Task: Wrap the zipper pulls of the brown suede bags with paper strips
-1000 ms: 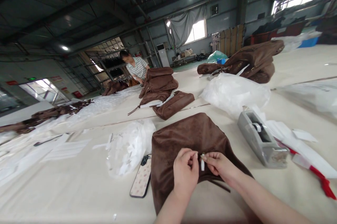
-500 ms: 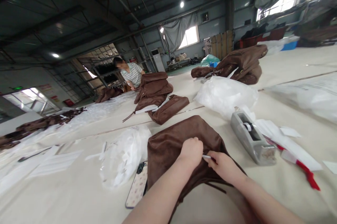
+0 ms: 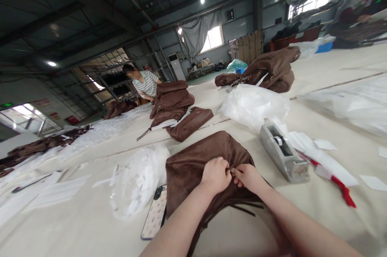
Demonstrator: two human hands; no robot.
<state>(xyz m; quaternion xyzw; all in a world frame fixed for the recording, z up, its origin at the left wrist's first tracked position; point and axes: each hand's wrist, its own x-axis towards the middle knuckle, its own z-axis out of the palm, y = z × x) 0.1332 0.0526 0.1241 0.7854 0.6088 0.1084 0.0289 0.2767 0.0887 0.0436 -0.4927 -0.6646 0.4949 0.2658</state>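
Note:
A brown leather-like bag (image 3: 187,168) lies on the pale table in front of me. My left hand (image 3: 216,174) is closed over the bag's middle, its fingers curled. Close against it on the right, my right hand (image 3: 246,177) pinches with thumb and forefinger. Between the fingertips a tiny light bit shows, too small to name; what each hand grips is mostly hidden. Thin dark straps stick out below the right wrist. A phone in a patterned case (image 3: 155,212) lies at the bag's left edge.
A grey tape dispenser (image 3: 282,152) stands right of the bag, beside papers and a red ribbon (image 3: 344,192). Clear plastic bags (image 3: 139,180) lie left and behind. More brown bags (image 3: 172,98) are piled farther back, near a person in a striped shirt (image 3: 146,83).
My right hand has closed in against my left, and the pale stick-like piece between them is now almost hidden. The whole view has shifted slightly.

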